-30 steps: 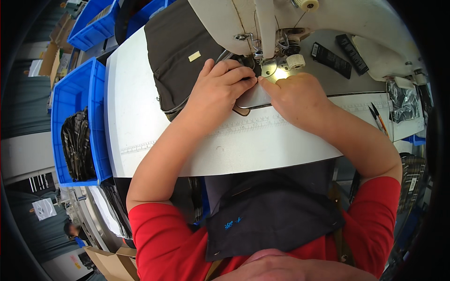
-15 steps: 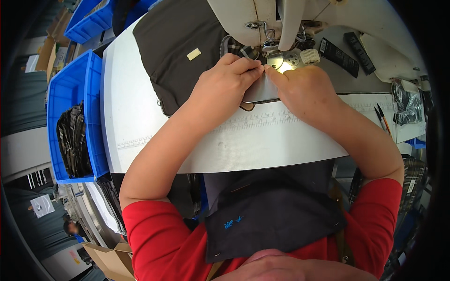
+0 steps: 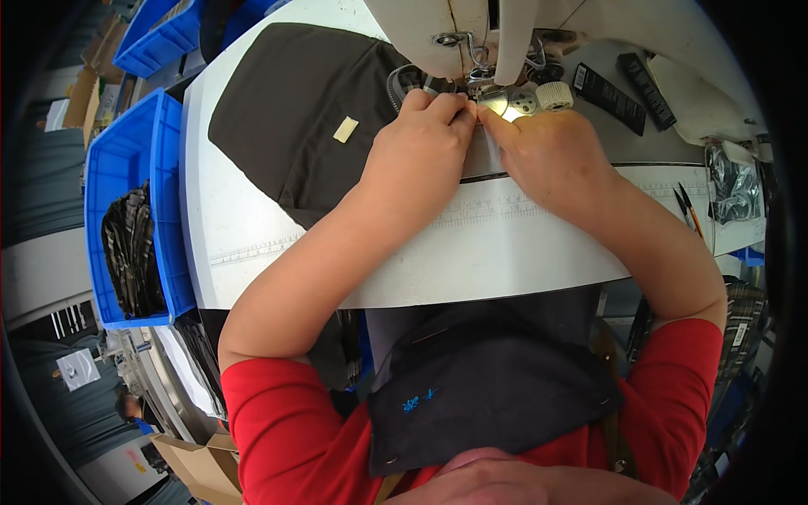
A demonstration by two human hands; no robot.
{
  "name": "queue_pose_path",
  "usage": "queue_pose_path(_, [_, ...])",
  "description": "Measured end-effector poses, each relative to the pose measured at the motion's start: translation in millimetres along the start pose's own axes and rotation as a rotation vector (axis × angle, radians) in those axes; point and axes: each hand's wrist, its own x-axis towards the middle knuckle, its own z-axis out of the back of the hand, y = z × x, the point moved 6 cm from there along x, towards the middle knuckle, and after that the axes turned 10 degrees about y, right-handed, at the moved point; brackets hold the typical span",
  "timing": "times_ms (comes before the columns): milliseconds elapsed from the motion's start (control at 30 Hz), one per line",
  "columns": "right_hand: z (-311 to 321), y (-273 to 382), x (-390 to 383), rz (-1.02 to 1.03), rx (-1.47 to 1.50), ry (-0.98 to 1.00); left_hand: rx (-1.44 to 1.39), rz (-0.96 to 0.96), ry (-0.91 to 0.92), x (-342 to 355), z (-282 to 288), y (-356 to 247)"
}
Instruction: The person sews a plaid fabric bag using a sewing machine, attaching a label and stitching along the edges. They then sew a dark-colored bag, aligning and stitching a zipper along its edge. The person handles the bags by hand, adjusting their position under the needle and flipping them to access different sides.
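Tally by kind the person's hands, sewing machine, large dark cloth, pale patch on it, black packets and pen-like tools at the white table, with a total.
Hands (left hand, right hand): 2
Sewing machine: 1
Large dark cloth: 1
Pale patch on the cloth: 1
Black packets: 2
Pen-like tools: 2
Total: 9

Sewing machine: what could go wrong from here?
1. Fingers might get caught: the left hand and right hand meet close to the stitching area of the sewing machine.
2. The dark cloth could drag or skew, since much of it lies spread out to the left of the hands.
3. The zipper might snag, as it curls near that area.
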Motion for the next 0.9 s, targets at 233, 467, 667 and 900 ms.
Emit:
queue_pose_path(233, [-6,-6,1,-0.036,-0.003,0.039,0.034,0.03,-0.046,0,-2,-6])
queue_pose_path(467, [-1,-7,-2,-0.043,0.024,0.024,-0.113,0.134,-0.181,-2,-1,-3])
queue_pose_path(667, [2,-2,-6,0.01,0.164,0.025,-0.138,0.25,-0.113,-6,5,-2])
queue_pose_path(900, [3,6,-6,0.1,0.222,0.02,-0.192,0.206,-0.017,2,11,4])
